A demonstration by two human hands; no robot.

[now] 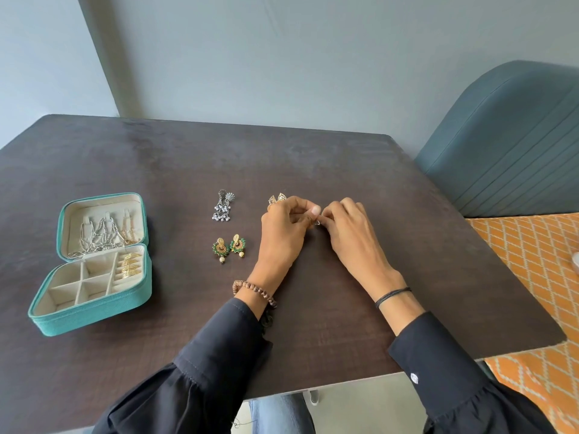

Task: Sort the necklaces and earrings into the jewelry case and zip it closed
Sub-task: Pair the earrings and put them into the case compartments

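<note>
Nearest us, two dark sleeves (219,364) reach over the dark wooden table (329,324); the left wrist wears a brown bead bracelet (255,291) and the right a thin black cord (393,296). Beyond them we see the left hand (283,227) and the right hand (347,230) brought together fingertip to fingertip, both pinching one small silvery piece (317,222), too small for us to tell what it is. Just left of the left hand lies a pair of green and gold earrings (228,247). Well apart on the table's left side, the teal jewelry case (94,311) stands unzipped and open. We find gold leaf earrings (127,264) in the right-hand section of its divided tray, and necklaces (103,233) hanging inside its raised lid. Farther back lie silver earrings (223,208) with pale beads, and gold earrings (277,198) show just beyond the left hand's knuckles. A blue-grey chair (517,145) stands past the table's right edge.
</note>
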